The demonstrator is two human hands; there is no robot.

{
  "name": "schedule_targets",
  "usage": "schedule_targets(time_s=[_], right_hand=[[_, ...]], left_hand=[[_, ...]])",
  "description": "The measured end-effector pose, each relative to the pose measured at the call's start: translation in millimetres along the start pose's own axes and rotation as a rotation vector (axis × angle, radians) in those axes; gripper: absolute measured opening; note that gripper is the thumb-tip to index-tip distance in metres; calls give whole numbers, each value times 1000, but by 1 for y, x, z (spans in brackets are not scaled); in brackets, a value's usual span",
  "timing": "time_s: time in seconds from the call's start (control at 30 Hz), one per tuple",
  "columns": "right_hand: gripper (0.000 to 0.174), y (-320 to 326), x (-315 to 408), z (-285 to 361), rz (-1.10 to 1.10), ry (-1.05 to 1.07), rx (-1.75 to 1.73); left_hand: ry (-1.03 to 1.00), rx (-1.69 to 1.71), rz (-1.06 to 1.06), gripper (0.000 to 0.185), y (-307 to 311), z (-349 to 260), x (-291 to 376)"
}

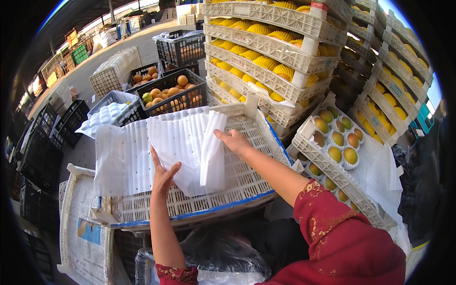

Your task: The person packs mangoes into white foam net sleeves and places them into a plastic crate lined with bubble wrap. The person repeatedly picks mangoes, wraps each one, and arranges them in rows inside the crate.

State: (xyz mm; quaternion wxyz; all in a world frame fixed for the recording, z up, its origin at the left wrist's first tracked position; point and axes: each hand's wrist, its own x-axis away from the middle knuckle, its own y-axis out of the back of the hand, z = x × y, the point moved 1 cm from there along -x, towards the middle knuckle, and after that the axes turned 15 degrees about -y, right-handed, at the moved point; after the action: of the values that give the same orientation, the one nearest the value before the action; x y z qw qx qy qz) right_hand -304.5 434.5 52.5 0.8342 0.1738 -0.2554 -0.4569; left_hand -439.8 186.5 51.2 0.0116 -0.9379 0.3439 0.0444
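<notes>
A white foam liner sheet (124, 156) with small holes lies across the left part of a slatted white plastic tray (245, 171) with blue edging. A folded part of the sheet rises over the tray's middle. My right hand (233, 142) pinches the upper right edge of this fold between thumb and fingers. My left hand (164, 176) is at the fold's lower left, its thumb and index finger spread, the index finger touching the sheet's edge; its other fingers are partly hidden.
Stacked white crates (263, 39) of fruit in yellow foam nets stand behind. A tray (338, 181) of mangoes in white nets is at right. Black crates (174, 96) of round orange fruit stand behind left. Clear plastic film (224, 253) lies below the tray.
</notes>
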Motion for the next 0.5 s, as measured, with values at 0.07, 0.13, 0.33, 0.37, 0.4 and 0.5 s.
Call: schedule_targets(time_s=[0.07, 0.13, 0.33, 0.37, 0.4, 0.5], right_hand=[[61, -11, -7, -11, 142, -100, 16], [54, -15, -12, -12, 85, -44, -32], [30, 58, -61, -6, -255, -53, -255], [33, 69, -70, -4, -176, -87, -354], [40, 77, -73, -1, 35, -98, -459], [53, 102, -65, 13, 400, -75, -606]], left_hand=[[72, 133, -7, 105, -1, -3, 2], [111, 88, -37, 100, 1, 0, 0], [220, 188, -129, 60, 22, 35, -14], [226, 217, -108, 61, 24, 40, -17], [233, 243, -88, 61, 26, 43, -18], [224, 281, -117, 57, 29, 51, -19]])
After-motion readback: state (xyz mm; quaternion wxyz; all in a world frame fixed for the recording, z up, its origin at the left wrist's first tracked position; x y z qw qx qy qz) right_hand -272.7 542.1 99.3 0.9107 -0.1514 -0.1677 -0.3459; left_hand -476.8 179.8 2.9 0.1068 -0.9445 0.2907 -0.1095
